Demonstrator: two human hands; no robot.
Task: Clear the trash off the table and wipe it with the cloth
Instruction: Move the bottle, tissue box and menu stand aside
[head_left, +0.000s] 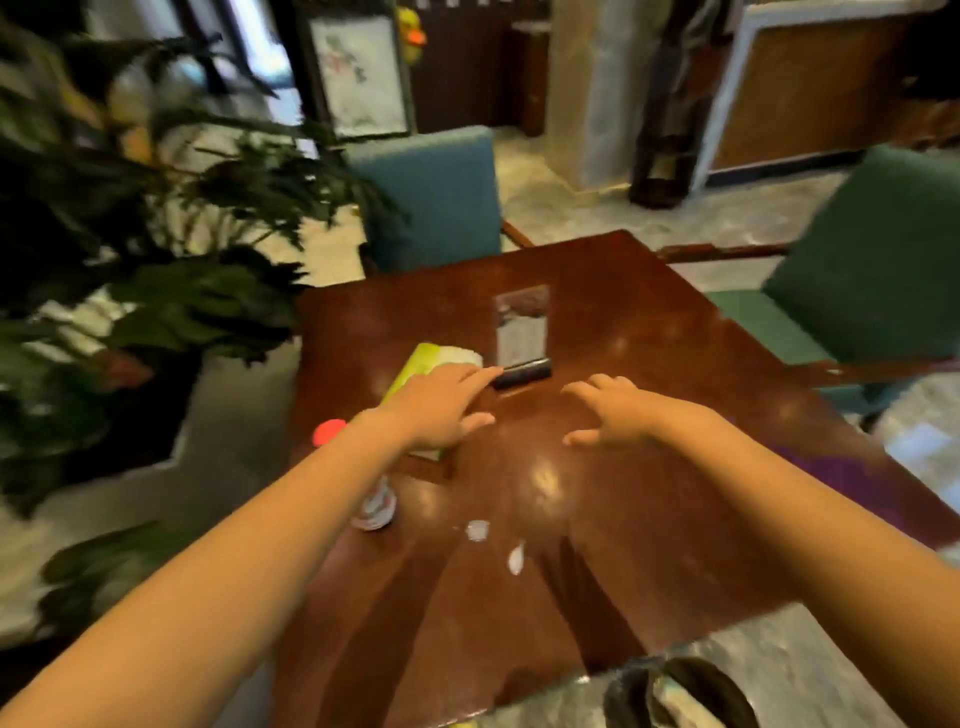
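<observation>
A dark brown wooden table (649, 338) fills the middle of the view. My left hand (441, 405) is spread flat over a green and white packet (436, 358) near the table's left edge. My right hand (618, 410) hovers open above bare wood, fingers apart and holding nothing. Two small white scraps (478, 530) (516, 558) lie nearer to me. A small red and white cup (375, 506) shows under my left forearm, partly hidden. A red round thing (328, 431) sits at the left edge. A purple patch at the right edge (841, 467) is too blurred to identify.
An upright clear sign stand on a black base (522, 332) rises just beyond my fingers. A blue chair (431, 197) is at the far side, a green chair (872, 260) at the right. Leafy plants (130, 234) crowd the left. A dark bin (685, 693) sits by the near corner.
</observation>
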